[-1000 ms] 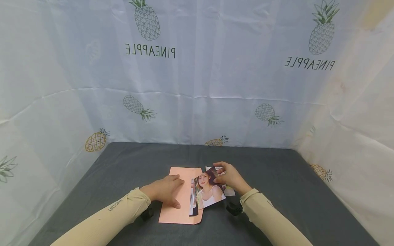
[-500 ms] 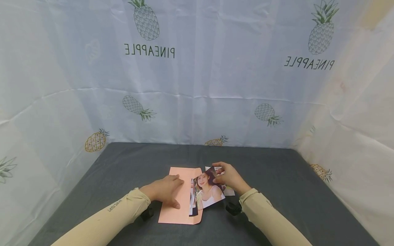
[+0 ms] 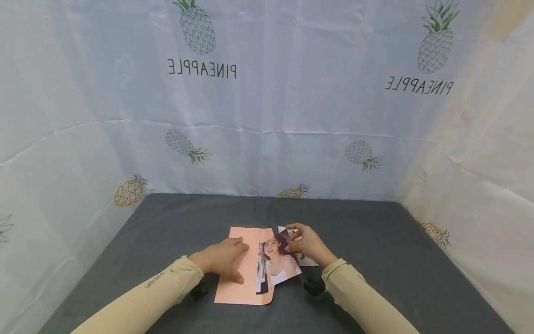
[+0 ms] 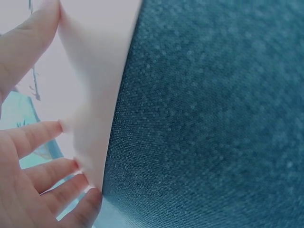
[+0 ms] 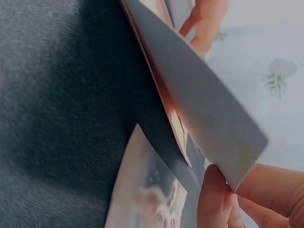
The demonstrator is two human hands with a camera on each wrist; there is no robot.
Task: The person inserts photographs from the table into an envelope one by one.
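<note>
In the head view a pink envelope (image 3: pixel 251 260) lies flat on the dark cloth. My left hand (image 3: pixel 223 258) rests on it, fingers spread; the left wrist view shows the fingertips along the envelope's paper (image 4: pixel 95 95). My right hand (image 3: pixel 308 243) pinches a portrait photo (image 3: pixel 282 264) of a person in a white top by its upper right corner. This photo is tilted and overlaps the envelope's right side. Its plain back (image 5: pixel 204 99) faces the right wrist camera, one corner between thumb and finger. Another photo (image 3: pixel 261 273) sticks out along the envelope's right part, partly hidden by the portrait.
One more photo (image 3: pixel 309 261) lies on the cloth under my right hand, right of the envelope; it also shows low in the right wrist view. Dark cloth (image 3: pixel 354 232) covers the table. White curtains (image 3: pixel 267 93) printed with pineapples stand behind and at both sides.
In the last half second my right hand has moved slightly left and down, carrying the portrait photo further over the envelope. More of the photo beneath it shows. My left hand stays put.
</note>
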